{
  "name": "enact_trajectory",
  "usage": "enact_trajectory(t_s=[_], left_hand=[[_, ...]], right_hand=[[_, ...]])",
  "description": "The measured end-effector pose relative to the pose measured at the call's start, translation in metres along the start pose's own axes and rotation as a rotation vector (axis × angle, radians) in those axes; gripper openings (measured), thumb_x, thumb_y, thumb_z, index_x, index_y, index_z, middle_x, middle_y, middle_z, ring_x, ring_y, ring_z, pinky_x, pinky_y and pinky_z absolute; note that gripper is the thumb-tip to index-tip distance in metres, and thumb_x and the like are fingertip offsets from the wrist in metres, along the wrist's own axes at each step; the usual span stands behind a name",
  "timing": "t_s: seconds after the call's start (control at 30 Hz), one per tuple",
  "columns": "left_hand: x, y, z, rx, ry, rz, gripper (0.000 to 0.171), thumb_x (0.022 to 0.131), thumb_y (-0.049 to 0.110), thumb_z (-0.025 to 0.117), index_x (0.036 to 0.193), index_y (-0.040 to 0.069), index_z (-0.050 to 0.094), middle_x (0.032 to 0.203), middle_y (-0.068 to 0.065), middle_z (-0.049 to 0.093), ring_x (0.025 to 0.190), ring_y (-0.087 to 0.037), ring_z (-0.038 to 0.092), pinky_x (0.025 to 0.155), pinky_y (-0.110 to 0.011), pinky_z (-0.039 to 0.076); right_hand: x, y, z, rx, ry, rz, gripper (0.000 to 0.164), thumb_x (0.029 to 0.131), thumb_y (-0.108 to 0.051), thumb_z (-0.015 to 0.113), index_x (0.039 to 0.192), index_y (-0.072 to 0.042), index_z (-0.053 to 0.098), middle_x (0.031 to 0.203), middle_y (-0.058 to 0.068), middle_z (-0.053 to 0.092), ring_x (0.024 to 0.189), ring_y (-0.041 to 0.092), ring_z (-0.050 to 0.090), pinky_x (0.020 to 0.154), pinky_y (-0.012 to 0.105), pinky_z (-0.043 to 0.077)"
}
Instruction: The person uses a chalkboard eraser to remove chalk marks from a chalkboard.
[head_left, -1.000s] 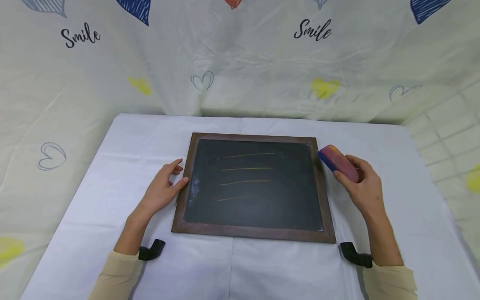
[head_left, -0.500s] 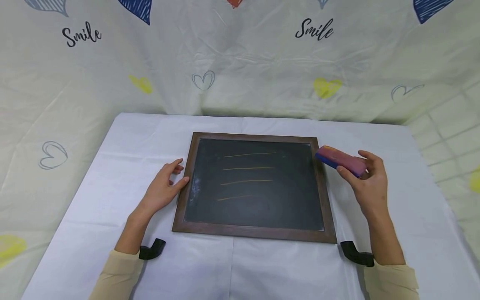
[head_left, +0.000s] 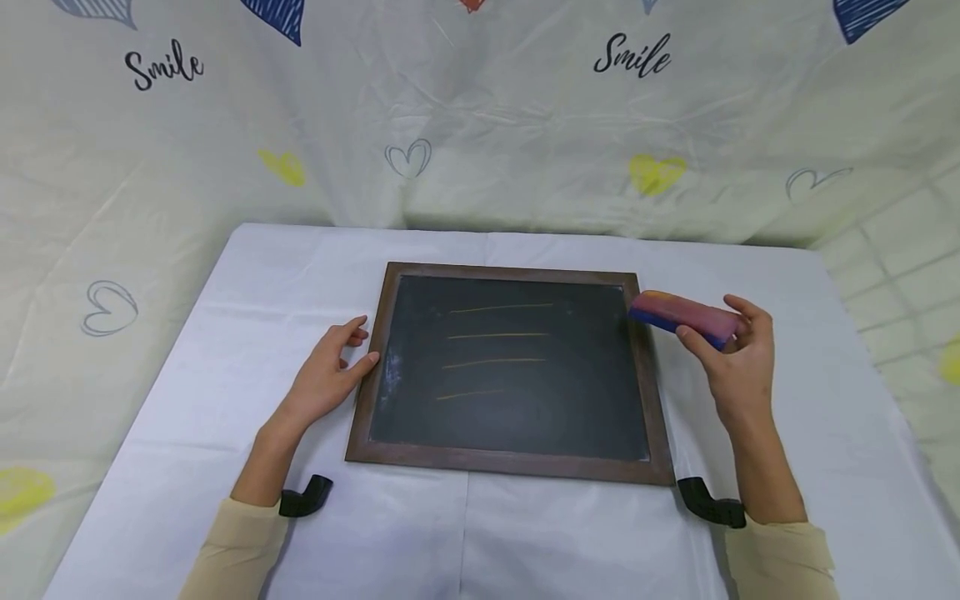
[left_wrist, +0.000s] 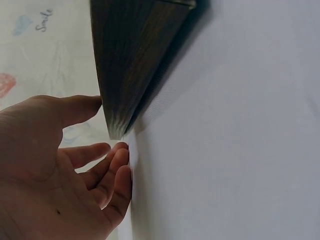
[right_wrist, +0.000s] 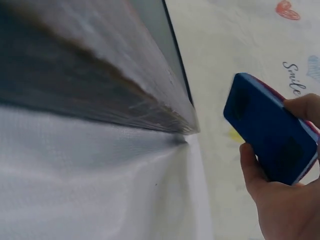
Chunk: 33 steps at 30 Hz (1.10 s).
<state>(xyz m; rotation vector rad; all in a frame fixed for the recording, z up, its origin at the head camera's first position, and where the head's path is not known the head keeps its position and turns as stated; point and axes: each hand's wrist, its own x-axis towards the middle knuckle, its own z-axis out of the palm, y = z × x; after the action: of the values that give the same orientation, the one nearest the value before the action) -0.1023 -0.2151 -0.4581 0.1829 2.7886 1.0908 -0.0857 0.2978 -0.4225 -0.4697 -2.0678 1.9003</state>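
A small chalkboard (head_left: 555,417) in a brown wooden frame lies on the table, with several yellow chalk lines across its dark surface. My left hand (head_left: 322,375) rests its thumb against the frame's left edge; its other fingers are loosely bent beside the board, as the left wrist view shows. Beyond the right edge, my right hand (head_left: 741,379) holds a chalkboard eraser (head_left: 684,316) between thumb and fingers. The eraser is pinkish on top with a blue felt pad below. Dark smudges mark the felt (right_wrist: 272,130) in the right wrist view. Its left end overlaps the frame's right side from above.
A white cloth (head_left: 300,258) covers the table. Behind hangs a pale curtain (head_left: 510,167) printed with hearts and the word Smile. Black curved pieces (head_left: 306,497) stick out at both wrists near the beige sleeves (head_left: 236,546).
My right hand has turned the eraser from a steep slant to a nearly level one. The eraser's left end has shifted slightly left. My left hand stays in place at the frame.
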Motion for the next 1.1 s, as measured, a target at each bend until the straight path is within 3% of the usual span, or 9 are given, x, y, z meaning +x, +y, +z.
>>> enact_trajectory(t_s=[0.23, 0.37, 0.6, 0.73, 1.1], left_hand=[[-0.001, 0.001, -0.001, -0.002, -0.001, -0.001, 0.066, 0.105, 0.026, 0.063, 0.159, 0.001, 0.036, 0.14, -0.022, 0.055, 0.131, -0.037, 0.052, 0.098, -0.052, 0.049], [-0.001, 0.002, -0.002, -0.008, -0.003, 0.003, 0.065, 0.105, 0.025, 0.063, 0.159, -0.001, 0.036, 0.141, -0.022, 0.054, 0.131, -0.037, 0.052, 0.098, -0.052, 0.049], [-0.001, 0.003, -0.002, -0.008, -0.006, 0.001, 0.065, 0.106, 0.025, 0.062, 0.159, -0.002, 0.035, 0.142, -0.022, 0.054, 0.132, -0.038, 0.051, 0.099, -0.054, 0.049], [0.0, 0.003, -0.002, -0.008, -0.005, 0.005, 0.066, 0.106, 0.025, 0.062, 0.159, -0.003, 0.035, 0.141, -0.023, 0.054, 0.132, -0.038, 0.051, 0.1, -0.055, 0.049], [-0.001, 0.002, -0.002, -0.001, -0.004, 0.0, 0.066, 0.106, 0.024, 0.062, 0.159, -0.003, 0.034, 0.142, -0.023, 0.053, 0.133, -0.038, 0.05, 0.102, -0.055, 0.049]], right_hand=[[-0.002, -0.001, 0.003, -0.104, 0.006, -0.033, 0.055, 0.096, -0.007, 0.071, 0.135, -0.024, 0.038, 0.124, -0.008, 0.048, 0.113, 0.009, 0.049, 0.085, 0.007, 0.045], [-0.002, -0.002, 0.005, -0.16, 0.008, -0.06, 0.055, 0.095, -0.008, 0.071, 0.134, -0.025, 0.035, 0.125, -0.011, 0.041, 0.117, 0.009, 0.043, 0.086, 0.01, 0.043], [0.001, -0.008, 0.006, 0.092, 0.039, -0.038, 0.071, 0.083, 0.008, 0.081, 0.13, -0.02, 0.036, 0.126, 0.001, 0.056, 0.107, 0.011, 0.064, 0.081, 0.008, 0.055], [0.002, -0.008, 0.008, 0.17, 0.062, -0.029, 0.071, 0.079, 0.013, 0.083, 0.126, -0.018, 0.039, 0.125, 0.004, 0.061, 0.106, 0.012, 0.068, 0.08, 0.011, 0.057], [0.004, -0.004, 0.011, 0.33, 0.095, -0.198, 0.059, 0.075, 0.021, 0.081, 0.123, -0.003, 0.057, 0.113, 0.01, 0.074, 0.09, 0.016, 0.075, 0.08, 0.018, 0.061]])
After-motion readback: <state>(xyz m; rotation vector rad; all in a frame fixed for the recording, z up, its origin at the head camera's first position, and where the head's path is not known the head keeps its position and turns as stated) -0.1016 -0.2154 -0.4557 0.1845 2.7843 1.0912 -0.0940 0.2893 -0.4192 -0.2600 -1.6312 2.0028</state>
